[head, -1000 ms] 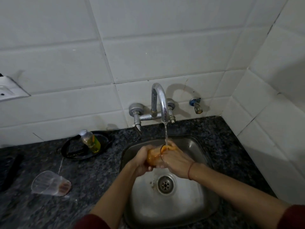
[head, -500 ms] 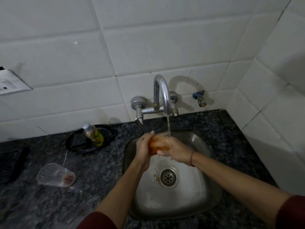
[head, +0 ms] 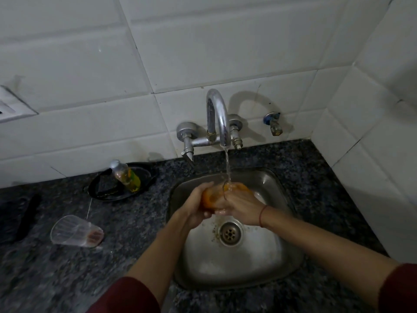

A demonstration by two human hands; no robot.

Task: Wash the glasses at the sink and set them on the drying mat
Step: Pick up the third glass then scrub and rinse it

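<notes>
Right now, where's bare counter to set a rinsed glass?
Bare granite: right of the sink, up to the corner tiles, and front left, between the tipped clear glass and the sink's rim. Crowded: back left, with the black tray and its bottle; and in the sink, where the left hand and right hand grip the orange glass under the faucet.

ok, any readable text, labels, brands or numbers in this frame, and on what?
None readable anywhere.
The bottle has a yellow-green label, too blurred to read.
The held glass under the tap shows no print.
The lying glass on the counter shows no print.
The wall plate shows no marking.
</notes>
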